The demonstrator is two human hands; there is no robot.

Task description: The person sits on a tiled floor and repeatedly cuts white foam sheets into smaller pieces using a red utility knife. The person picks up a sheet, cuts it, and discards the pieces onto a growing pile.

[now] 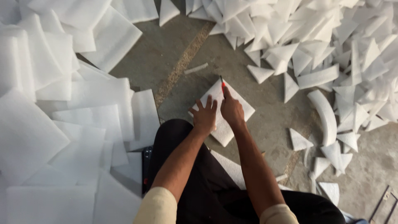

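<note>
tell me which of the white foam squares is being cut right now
The foam square lying alone on the bare floor, turned like a diamond. The left hand presses it flat and the right hand holds a red knife at its top corner.

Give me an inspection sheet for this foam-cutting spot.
Surface: bare concrete floor, cracked and dusty.
Job's things: square white foam sheet lying flat; red-handled knife with its tip at the far corner.
Clutter: stacked foam sheets to the left; pile of cut triangles to the right; loose strip on the floor.
Grippers: left hand pressed flat on the sheet; right hand gripping the knife.
Cables: nothing seen.
Surroundings: person's dark trousers in front; thin metal rods at lower right.
</note>
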